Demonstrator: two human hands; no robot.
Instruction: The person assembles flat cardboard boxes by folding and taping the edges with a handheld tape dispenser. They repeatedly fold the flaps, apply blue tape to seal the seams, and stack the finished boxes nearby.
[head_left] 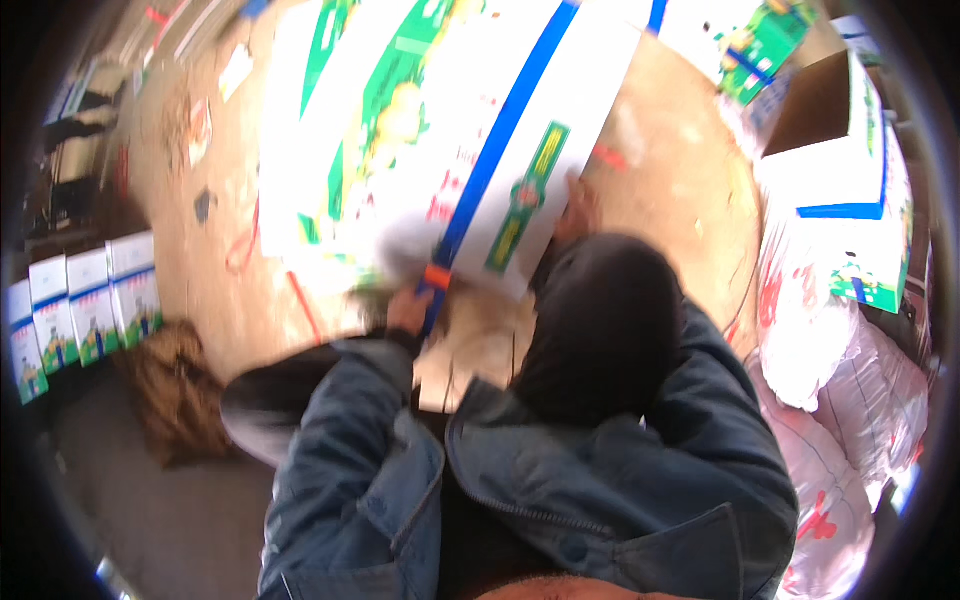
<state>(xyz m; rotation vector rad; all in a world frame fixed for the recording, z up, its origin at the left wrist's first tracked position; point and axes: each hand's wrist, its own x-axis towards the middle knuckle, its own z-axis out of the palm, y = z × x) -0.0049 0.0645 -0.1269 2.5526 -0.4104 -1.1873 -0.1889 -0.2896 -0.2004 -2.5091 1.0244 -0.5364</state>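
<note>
A large white cardboard box (480, 110) with green and yellow print lies tilted in front of me, partly blurred and overexposed. A blue band (500, 140) runs along it and past its near edge, with a small orange piece (437, 277) there. My left hand (408, 309) is closed round the band's near end, just below the orange piece. At the box's near right edge, my right hand (577, 212) grips the side. My knee hides part of the right wrist, and the fingertips are smeared.
Several small white-and-green cartons (90, 305) stand at left, near a brown sack (175, 390). On the right, an open white carton (825, 150) rests above pale bulging sacks (830, 430). Another printed box (740, 40) is at the far right. Red strips (303, 305) lie on the tan floor (690, 230).
</note>
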